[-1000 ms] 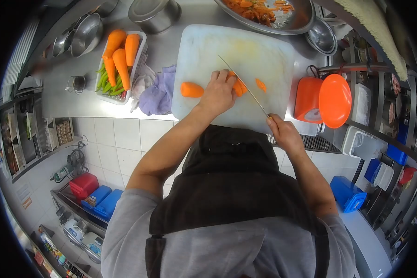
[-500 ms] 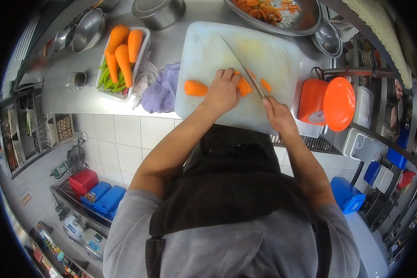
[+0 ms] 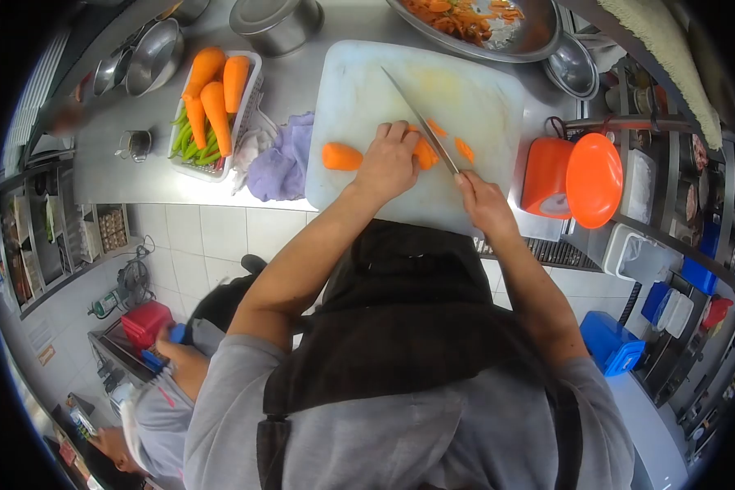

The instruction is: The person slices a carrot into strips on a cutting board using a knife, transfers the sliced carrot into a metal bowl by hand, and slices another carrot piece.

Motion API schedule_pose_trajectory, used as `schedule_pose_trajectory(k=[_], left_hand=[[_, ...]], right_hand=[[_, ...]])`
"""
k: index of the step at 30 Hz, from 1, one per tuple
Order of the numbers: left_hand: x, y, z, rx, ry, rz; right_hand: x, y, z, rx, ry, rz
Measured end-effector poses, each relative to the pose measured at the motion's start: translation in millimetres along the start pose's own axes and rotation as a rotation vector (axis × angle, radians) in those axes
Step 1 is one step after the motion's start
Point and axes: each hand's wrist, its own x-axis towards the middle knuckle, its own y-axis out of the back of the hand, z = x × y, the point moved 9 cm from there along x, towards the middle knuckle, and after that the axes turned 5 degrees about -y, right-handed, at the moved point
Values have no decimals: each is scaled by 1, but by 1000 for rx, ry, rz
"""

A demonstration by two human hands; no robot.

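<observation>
My left hand (image 3: 390, 162) is closed over a piece of carrot (image 3: 425, 153) on the white cutting board (image 3: 359, 90), its fingers curled near the blade. In my right hand (image 3: 483, 198) is the handle of a long kitchen knife (image 3: 420, 121), whose blade points up and to the left, against the right side of the carrot. Small cut carrot pieces (image 3: 464, 149) lie to the right of the blade. Left of my left hand rests a larger peeled carrot chunk (image 3: 342, 156). My left palm hides part of the carrot it holds.
A white basket (image 3: 249, 102) with whole carrots (image 3: 214, 110) and green chillies stands left of a purple cloth (image 3: 283, 161). Behind the board is a metal bowl (image 3: 531, 49) of orange peelings. An orange container (image 3: 545, 175) sits at right. A co-worker (image 3: 159, 408) is behind me, lower left.
A co-worker has come into view at the lower left, reaching toward the blue and red containers. My hands and the knife stay in nearly the same place over the board.
</observation>
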Motion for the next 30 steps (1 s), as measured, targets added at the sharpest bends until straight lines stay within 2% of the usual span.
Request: schedule_pose_trajectory(k=[6,12,15,21,23,26,30], left_hand=[[0,-3,-2,8,30,-25],[2,5,0,-31,2,-3],[-2,4,-5,-70,77,-2],[-5,1,-4,-26,29,25],[-4,0,-3,-22,37,17],[-2,3,-2,-27,36,14],[-3,6,1,-33,10,54]], right_hand=[[-10,-2,6,-43,-59,-80],[17,-8,-15,-28,125,31],[11,-8,-10,24,67,6],[-20,8,12,-36,30,49],[-36,13,8,-62,-36,-35],[-48,15,3,-87,-7,-56],[-3,-8,-2,-70,16,-72]])
